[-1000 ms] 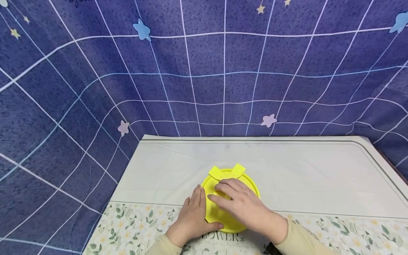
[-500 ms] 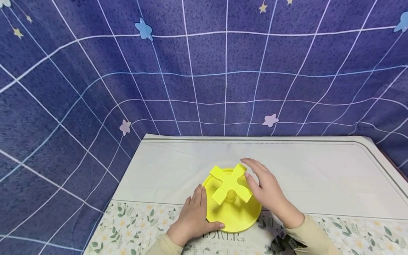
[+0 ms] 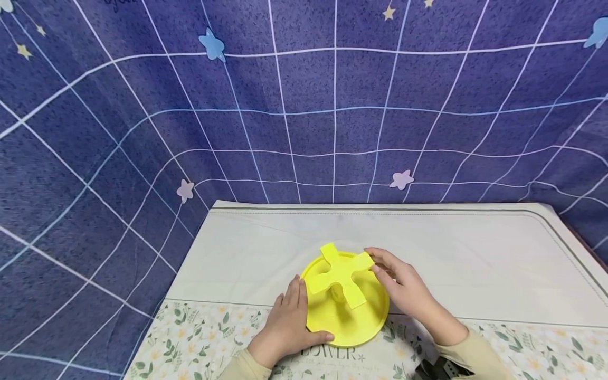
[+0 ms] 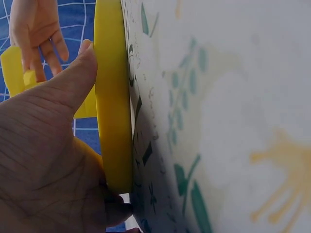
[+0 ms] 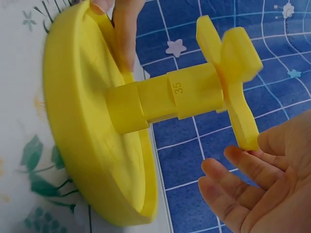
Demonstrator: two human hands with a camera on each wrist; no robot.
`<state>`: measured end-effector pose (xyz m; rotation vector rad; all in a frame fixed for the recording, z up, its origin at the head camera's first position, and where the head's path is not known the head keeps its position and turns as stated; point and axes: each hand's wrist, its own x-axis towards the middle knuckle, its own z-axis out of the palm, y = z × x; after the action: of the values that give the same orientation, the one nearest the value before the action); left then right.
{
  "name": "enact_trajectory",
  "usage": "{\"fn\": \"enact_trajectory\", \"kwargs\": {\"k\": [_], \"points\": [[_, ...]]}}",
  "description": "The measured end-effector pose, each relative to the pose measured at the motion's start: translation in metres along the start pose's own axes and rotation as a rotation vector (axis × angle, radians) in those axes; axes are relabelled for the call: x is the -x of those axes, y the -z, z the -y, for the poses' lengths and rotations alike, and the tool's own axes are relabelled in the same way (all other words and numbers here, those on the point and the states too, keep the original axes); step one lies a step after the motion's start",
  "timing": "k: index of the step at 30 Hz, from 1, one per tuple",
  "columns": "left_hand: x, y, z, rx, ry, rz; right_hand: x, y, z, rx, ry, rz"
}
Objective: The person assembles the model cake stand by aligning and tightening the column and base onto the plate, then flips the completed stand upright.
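A round yellow dish (image 3: 351, 335) with a raised rim lies on the table. From its middle rises a yellow stem (image 5: 160, 99) marked 35, bearing a four-armed yellow cross (image 3: 341, 274). My left hand (image 3: 287, 324) rests against the left side of the dish, fingers straight along the rim and thumb (image 4: 80, 73) spread to the near edge. My right hand (image 3: 404, 285) is at the right of the cross and pinches the tip of one arm between thumb and fingers. In the right wrist view its other fingers (image 5: 228, 189) are loosely bent below that arm.
The table has a plain white far part (image 3: 451, 253) and a flower-printed near part (image 3: 199, 332) with lettering below the dish. A dark blue curtain (image 3: 304, 126) with grid lines and stars hangs behind and at the left. A black device (image 3: 439, 367) sits at my right wrist.
My right hand has moved from over the cross to its right side and now pinches one arm. The cross has turned clockwise since half a second ago. The left hand has stayed put.
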<state>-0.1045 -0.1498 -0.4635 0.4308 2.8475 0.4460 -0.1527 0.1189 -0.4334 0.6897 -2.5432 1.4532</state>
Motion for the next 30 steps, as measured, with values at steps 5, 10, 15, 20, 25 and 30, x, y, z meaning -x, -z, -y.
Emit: {"fn": "enact_trajectory", "kwargs": {"k": [5,10,15,20,25,30], "points": [[0.0,0.0,0.0,-0.006,0.017,0.019,0.014,0.004,0.001,0.001,-0.072,-0.013],[-0.001,-0.001,0.001,0.0,0.014,0.015,0.027,0.003,0.005,0.034,-0.048,-0.039],[0.001,0.0,-0.002,0.005,-0.001,-0.008,0.036,-0.002,0.013,0.129,-0.011,-0.056],[0.002,0.002,-0.003,-0.001,-0.009,-0.019,0.039,-0.012,0.022,0.212,0.046,-0.064],[0.003,0.002,-0.004,-0.014,-0.002,-0.024,0.037,-0.022,0.027,0.297,0.12,-0.082],[0.002,0.0,-0.004,-0.032,0.007,-0.023,0.037,-0.028,0.027,0.326,0.163,-0.102]]}}
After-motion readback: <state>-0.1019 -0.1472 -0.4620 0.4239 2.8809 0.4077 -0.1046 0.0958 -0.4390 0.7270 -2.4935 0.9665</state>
